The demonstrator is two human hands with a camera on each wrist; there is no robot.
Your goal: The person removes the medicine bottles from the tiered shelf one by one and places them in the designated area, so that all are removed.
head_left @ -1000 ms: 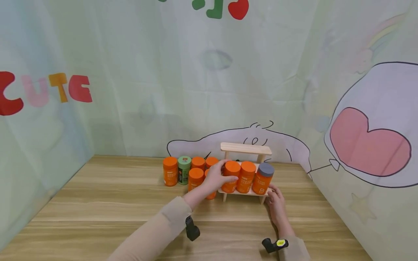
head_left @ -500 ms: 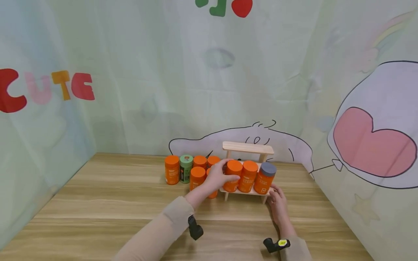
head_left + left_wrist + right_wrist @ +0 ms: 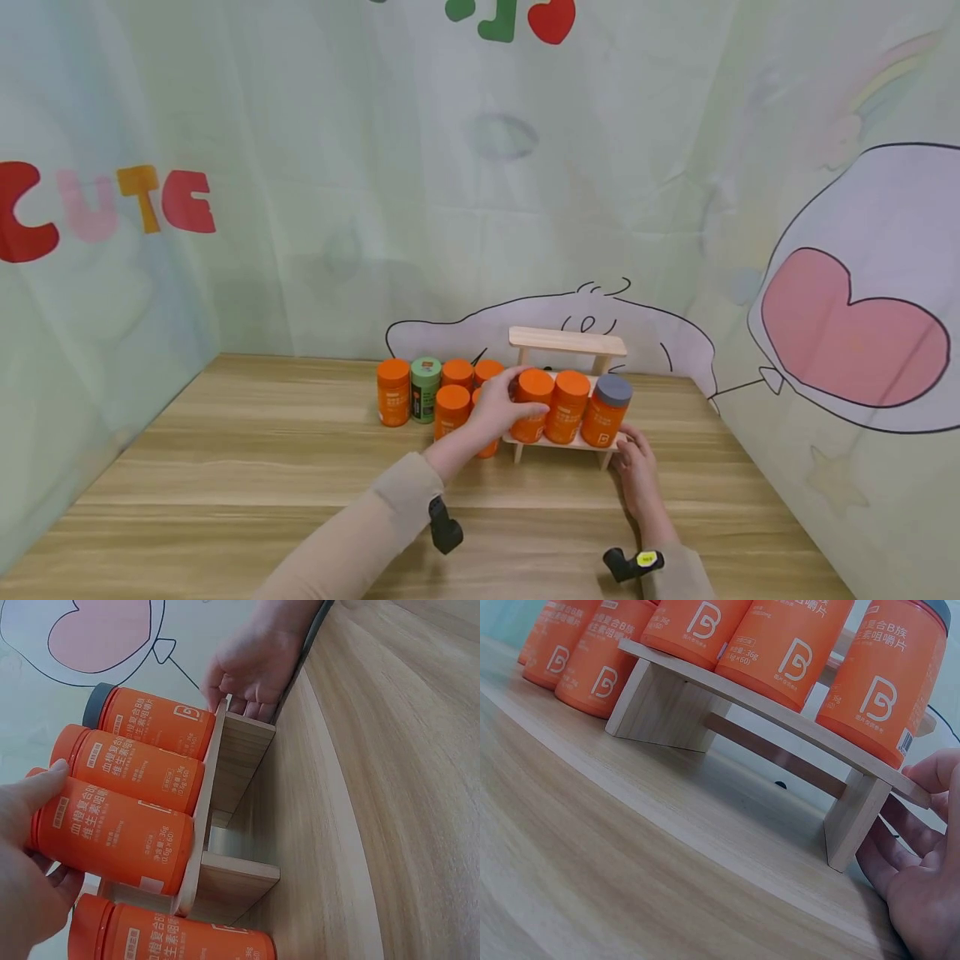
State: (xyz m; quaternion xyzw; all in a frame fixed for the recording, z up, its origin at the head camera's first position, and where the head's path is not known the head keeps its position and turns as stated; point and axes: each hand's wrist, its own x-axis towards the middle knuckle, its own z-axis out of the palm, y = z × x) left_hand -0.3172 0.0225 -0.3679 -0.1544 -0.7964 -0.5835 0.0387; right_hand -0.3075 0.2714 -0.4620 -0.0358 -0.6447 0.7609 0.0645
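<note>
My left hand (image 3: 495,408) grips an orange jar (image 3: 112,832) around its cap end, with the thumb on one side and fingers on the other. The jar stands at the left end of the front tier of a small wooden rack (image 3: 566,340). Beside it on that tier are another orange jar (image 3: 567,408) and an orange jar with a grey cap (image 3: 606,410). At the rack's right end, my right hand (image 3: 637,475) holds the board's corner (image 3: 911,791); its other fingers curl beside the leg (image 3: 859,821).
Left of the rack, several more orange jars (image 3: 393,393) and a green jar (image 3: 425,390) stand close together on the wooden table (image 3: 300,467). A printed curtain (image 3: 337,208) hangs behind and at both sides.
</note>
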